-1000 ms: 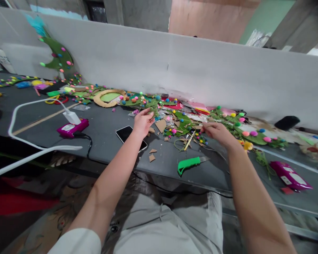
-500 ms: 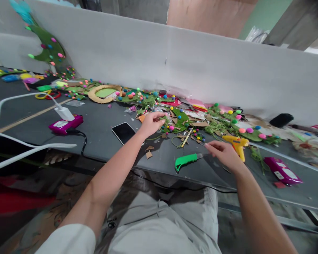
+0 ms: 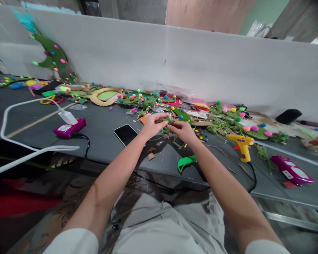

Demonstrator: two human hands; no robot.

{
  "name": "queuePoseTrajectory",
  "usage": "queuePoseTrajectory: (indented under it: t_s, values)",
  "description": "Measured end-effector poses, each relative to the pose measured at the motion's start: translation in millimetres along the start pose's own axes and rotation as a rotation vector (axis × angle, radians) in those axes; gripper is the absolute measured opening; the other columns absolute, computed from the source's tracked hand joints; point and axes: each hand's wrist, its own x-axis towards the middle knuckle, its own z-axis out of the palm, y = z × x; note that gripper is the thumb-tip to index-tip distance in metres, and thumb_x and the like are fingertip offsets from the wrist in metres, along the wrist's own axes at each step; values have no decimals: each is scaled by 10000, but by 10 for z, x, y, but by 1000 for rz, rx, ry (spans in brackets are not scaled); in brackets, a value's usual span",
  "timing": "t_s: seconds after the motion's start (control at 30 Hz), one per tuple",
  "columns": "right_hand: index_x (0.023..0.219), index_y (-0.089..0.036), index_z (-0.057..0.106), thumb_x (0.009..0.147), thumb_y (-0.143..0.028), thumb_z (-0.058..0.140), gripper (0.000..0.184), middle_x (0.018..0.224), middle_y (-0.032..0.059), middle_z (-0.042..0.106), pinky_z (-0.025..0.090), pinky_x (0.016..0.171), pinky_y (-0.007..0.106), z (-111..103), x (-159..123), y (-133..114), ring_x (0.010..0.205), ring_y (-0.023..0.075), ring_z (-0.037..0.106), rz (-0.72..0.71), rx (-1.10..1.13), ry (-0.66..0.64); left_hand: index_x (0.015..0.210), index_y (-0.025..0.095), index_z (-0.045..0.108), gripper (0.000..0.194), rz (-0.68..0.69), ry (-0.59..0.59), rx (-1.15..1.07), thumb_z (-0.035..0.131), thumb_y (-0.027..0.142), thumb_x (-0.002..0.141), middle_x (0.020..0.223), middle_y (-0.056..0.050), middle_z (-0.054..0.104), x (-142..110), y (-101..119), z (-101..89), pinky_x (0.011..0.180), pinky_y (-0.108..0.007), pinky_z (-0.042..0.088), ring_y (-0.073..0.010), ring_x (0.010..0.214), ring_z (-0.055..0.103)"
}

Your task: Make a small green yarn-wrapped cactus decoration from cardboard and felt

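Observation:
A small fuzzy green bundle (image 3: 168,120), which looks like yarn, is pinched in the fingertips of my left hand (image 3: 152,127). My right hand (image 3: 184,132) meets it from the other side, fingers closed at its edge; whether it also holds something small is hidden. Beneath both hands lie small colored pom-poms and cardboard bits (image 3: 151,155). Below my right forearm is a green-handled cutter (image 3: 185,163), its blade covered by the arm. A black-screened phone (image 3: 125,134) rests left of my left wrist.
To the right, a yellow glue gun (image 3: 241,144) lies near a purple power box (image 3: 291,170); another purple box (image 3: 70,128) with a white plug is at left. Green felt pieces with pom-poms, a tan ring (image 3: 95,97) and green yarn (image 3: 219,126) line the back panel (image 3: 122,53).
My right hand has left the cardboard pieces, dipped toward the cutter, then moved left to join my left hand. My left hand has shifted right and slightly down with the green bundle.

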Motion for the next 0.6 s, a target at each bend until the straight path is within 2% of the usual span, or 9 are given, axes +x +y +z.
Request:
queuePoseTrajectory:
  t_s: [0.17,0.4,0.6]
  values:
    - [851,-184,715,784,-614,659,438,708,20,649,417,614,295,-54,-48,138,645,165,559,45,82,58,1020,162,774,294,-14,21,7,794,157,727,902,-67,753,9,-16,-6,781,-331,530,-170,760,664]
    - [719,-202,589,823,-570,613,383,600,10,602,407,586,282,-23,-69,137,587,146,529,73,110,77,1054,157,769,303,17,1,68,760,202,754,938,-78,761,24,-100,-9,697,-298,519,-145,704,637]
    - [704,-218,542,830,-602,601,409,578,-14,563,415,591,286,9,-96,131,557,135,503,65,118,30,1067,143,775,354,-43,15,-18,787,231,724,805,-46,729,3,-51,0,614,-272,467,-117,620,572]
